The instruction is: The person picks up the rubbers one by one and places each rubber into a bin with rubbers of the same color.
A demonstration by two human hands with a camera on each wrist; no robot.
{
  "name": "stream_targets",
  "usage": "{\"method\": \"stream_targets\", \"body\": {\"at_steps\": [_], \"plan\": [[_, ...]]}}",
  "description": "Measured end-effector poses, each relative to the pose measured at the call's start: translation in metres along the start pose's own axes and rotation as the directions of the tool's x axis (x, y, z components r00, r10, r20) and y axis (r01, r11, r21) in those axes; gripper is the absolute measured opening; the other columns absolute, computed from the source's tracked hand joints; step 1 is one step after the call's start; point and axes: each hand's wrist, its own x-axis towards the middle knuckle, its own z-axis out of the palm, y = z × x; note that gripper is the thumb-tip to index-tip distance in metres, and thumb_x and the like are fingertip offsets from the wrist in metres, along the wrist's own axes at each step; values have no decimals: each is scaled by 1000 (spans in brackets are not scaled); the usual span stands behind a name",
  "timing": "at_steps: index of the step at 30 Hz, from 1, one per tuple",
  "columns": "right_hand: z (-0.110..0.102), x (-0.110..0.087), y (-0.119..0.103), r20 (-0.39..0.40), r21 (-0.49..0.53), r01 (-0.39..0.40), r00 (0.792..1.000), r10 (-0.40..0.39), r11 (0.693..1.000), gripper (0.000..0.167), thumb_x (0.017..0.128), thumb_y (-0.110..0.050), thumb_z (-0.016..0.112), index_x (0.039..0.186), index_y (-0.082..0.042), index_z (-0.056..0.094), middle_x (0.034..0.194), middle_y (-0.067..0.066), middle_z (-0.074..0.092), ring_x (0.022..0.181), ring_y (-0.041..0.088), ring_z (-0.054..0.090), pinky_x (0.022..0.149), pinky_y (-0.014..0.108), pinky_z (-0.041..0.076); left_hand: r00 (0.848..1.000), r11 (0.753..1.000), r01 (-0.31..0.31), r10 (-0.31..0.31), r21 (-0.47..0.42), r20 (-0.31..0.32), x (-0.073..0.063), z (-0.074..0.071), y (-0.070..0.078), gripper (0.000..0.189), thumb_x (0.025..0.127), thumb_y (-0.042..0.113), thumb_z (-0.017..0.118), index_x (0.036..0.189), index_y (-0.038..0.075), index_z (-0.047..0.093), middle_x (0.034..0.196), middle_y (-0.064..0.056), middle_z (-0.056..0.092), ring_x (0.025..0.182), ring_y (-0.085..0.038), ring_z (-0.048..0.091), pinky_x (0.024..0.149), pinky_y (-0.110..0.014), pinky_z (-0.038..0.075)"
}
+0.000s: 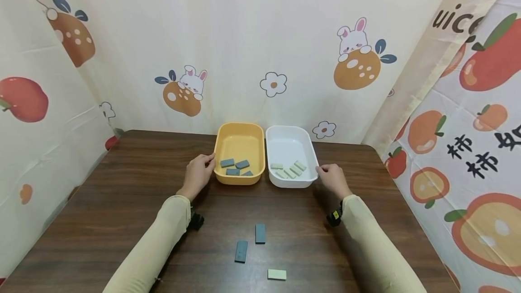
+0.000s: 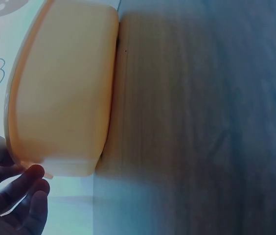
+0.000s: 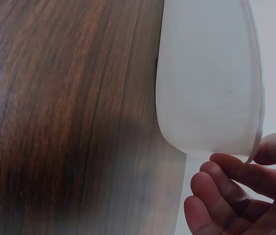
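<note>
A yellow bin (image 1: pixel 240 132) and a white bin (image 1: pixel 288 137) stand side by side on the table. My left hand (image 1: pixel 198 174) pinches the yellow bin's left rim; in the left wrist view its thumb and fingers (image 2: pixel 23 193) meet at the rim's edge. On the other side, my right hand (image 1: pixel 333 179) pinches the white bin's right rim, thumb and forefinger on either side of it in the right wrist view. Several dark blue-grey blocks (image 1: pixel 233 172) lie in the yellow bin. Several pale green blocks (image 1: pixel 300 165) are in the white one.
Two blue-grey blocks, one near the middle (image 1: pixel 260 233) and another (image 1: pixel 241 251) to its left, lie on the brown wooden table (image 1: pixel 220 220). Closer to the front is a pale green block (image 1: pixel 277 274). A fruit-print curtain (image 1: pixel 244 58) hangs behind the bins.
</note>
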Motion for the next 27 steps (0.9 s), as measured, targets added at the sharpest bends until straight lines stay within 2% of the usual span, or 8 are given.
{"method": "stream_targets", "body": {"at_steps": [7,12,18,23,27], "plan": [[-1,2,5,-6,0,10,1000,-10,1000,41,102,-25,47,120,7,65,97,19,68,79,23,55,65,28,44,999,1000,7,-8,22,35,5,-4,3,34,97,21,57,126,5,66,110,-15,67,92,-28,63,77,-41,52],[3,2,6,-23,0,18,1000,-18,1000,41,102,-26,46,118,6,66,90,16,66,78,23,54,65,28,43,1000,999,-29,29,17,9,3,-8,6,29,96,19,59,118,3,70,110,-16,66,98,-30,63,84,-45,52],[2,3,2,-37,-19,33,999,-34,999,40,102,-25,46,117,5,67,92,16,66,79,24,55,66,29,43,991,992,-125,124,-23,-58,-2,-13,21,23,96,15,58,109,4,73,106,-14,68,91,-28,59,79,-43,51],[3,2,2,-37,-27,35,999,-36,999,41,102,-25,45,119,6,66,97,18,67,81,25,55,68,30,44,975,974,-222,221,-51,-33,-7,-14,36,21,95,14,60,107,6,74,105,-12,68,90,-26,61,79,-43,54],[4,1,2,-26,-22,19,999,-19,1000,42,102,-26,44,120,5,65,99,19,68,82,25,56,69,31,45,955,954,-297,297,-50,2,-13,-13,46,17,92,12,63,103,5,75,103,-9,69,91,-24,62,81,-42,55]]}}
